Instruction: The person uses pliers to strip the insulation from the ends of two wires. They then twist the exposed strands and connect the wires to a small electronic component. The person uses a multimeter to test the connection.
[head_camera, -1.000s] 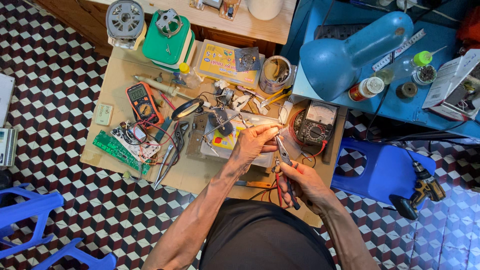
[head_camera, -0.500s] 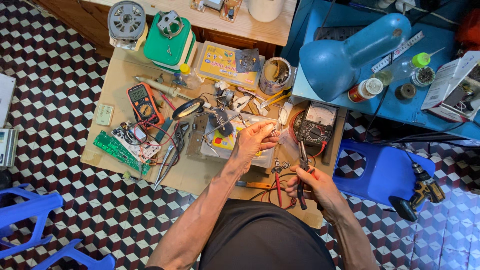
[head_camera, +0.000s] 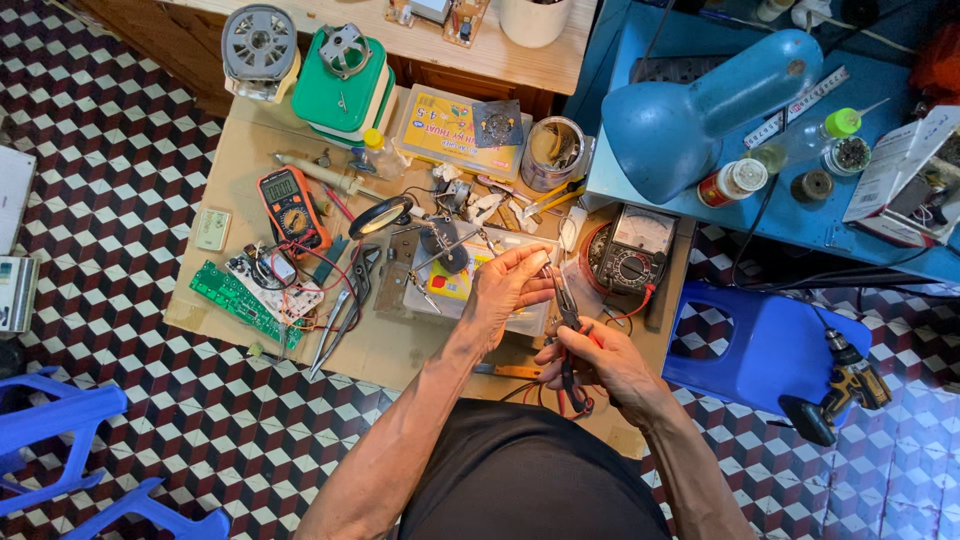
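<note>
While the cluttered table is filling the upper centre of the frame, the right hand is gripping red-handled pliers at centre, and the left hand is pinching, fingers curled, something too small to identify at their tip.

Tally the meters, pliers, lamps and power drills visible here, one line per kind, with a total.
Meters: 2, an orange one and a black one with a dial
Pliers: 1, held in the right hand beside the left hand
Lamps: 1, blue
Power drills: 1
Total: 5
</note>
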